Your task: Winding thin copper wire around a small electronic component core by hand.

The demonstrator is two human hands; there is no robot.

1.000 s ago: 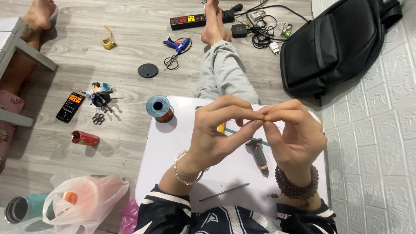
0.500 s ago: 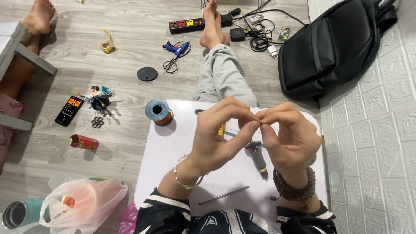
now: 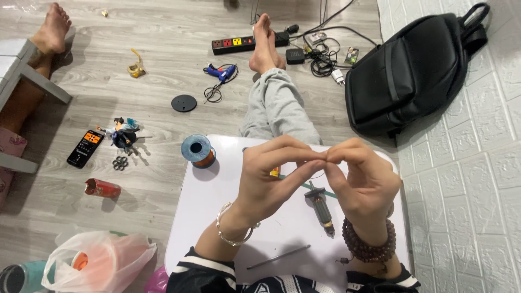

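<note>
Over table (image 3: 217, 201), hands unchanged, fingertips together.

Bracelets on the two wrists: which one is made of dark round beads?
The bracelet on the right wrist: a band of dark brown beads. The one on the left wrist is a thin, pale silvery chain instead.

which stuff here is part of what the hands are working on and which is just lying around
In use: left hand and right hand, fingertips pinched together; blue spool of copper wire; dark motor armature on a shaft; thin metal rod; white table.
Lying about: black backpack; blue glue gun; black power strip; black phone; red can.
</note>
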